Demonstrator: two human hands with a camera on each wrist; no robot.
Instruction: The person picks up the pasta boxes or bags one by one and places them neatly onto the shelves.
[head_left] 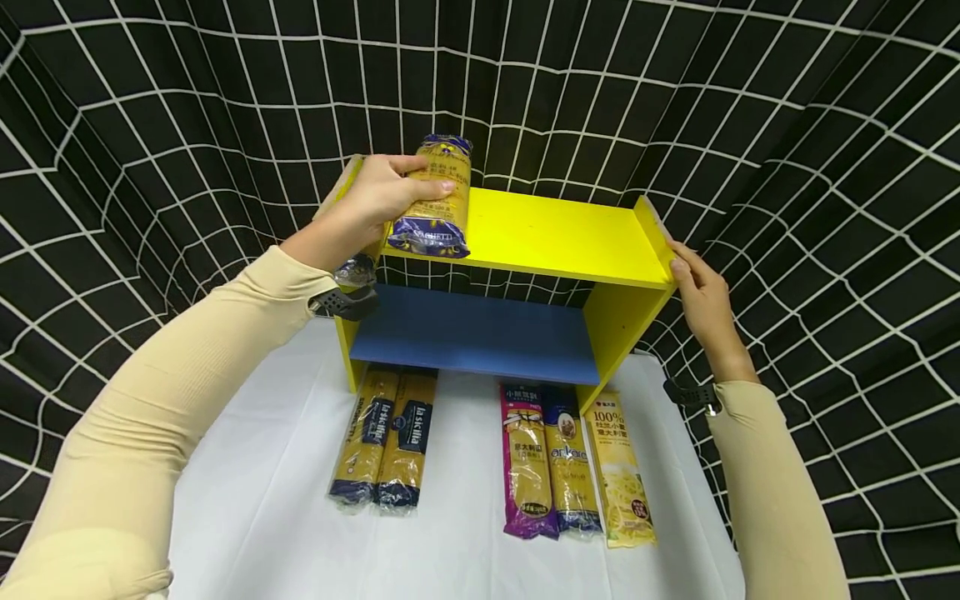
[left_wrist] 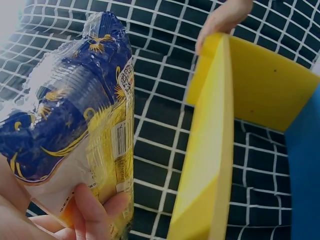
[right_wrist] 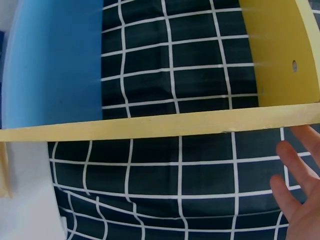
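My left hand (head_left: 386, 192) grips a spaghetti packet (head_left: 442, 196), with blue ends and a golden middle. It holds the packet upright over the left end of the yellow top shelf (head_left: 555, 229); in the left wrist view the packet (left_wrist: 107, 145) looks apart from the yellow board (left_wrist: 210, 140). At the shelf unit's other end, my right hand (head_left: 705, 296) touches the upper part of the right side panel (head_left: 656, 237). Its fingers (right_wrist: 295, 162) look loosely extended along the panel's outer side in the right wrist view.
Below the unit's blue shelf (head_left: 480, 333), two dark-labelled pasta packets (head_left: 382, 437) lie at left on the white table (head_left: 465, 517). At right lie a purple pasta packet (head_left: 528, 462), a blue-ended packet (head_left: 572, 467) and a yellow packet (head_left: 621, 475). Black grid cloth (head_left: 540, 100) hangs behind.
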